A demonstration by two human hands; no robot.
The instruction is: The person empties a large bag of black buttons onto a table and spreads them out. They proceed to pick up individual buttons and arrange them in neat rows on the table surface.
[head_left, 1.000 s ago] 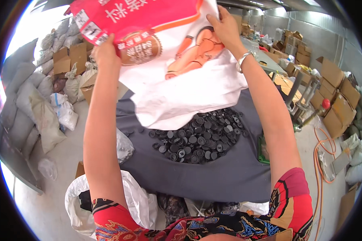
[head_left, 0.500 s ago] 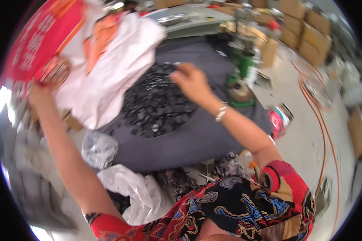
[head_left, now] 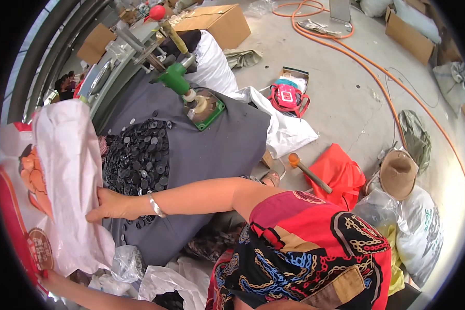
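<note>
A large white-and-red woven sack (head_left: 70, 170) with orange print lies over the left side of the dark-grey cloth-covered table (head_left: 212, 150). Against its near side, my right hand (head_left: 113, 204) is closed on the white material, with a metal band on the wrist. Low at the left rim, my left hand (head_left: 51, 281) grips the sack's red part; its fingers are partly hidden. Just beyond my right wrist, a heap of round black button-like discs (head_left: 139, 155) spreads on the cloth, some touching the sack. A few loose ones lie below my forearm.
A green hand press (head_left: 175, 80) with a red knob stands at the table's far side. Clear plastic bags (head_left: 126, 263) lie at the near edge. On the floor are a red bag (head_left: 336, 175), a mallet (head_left: 310, 173), a brown hat (head_left: 399, 168) and an orange hose (head_left: 367, 59).
The view has swung to the right. My right hand has gone from above the black discs to the sack and closed on it. My left hand still holds the sack, now lower in view.
</note>
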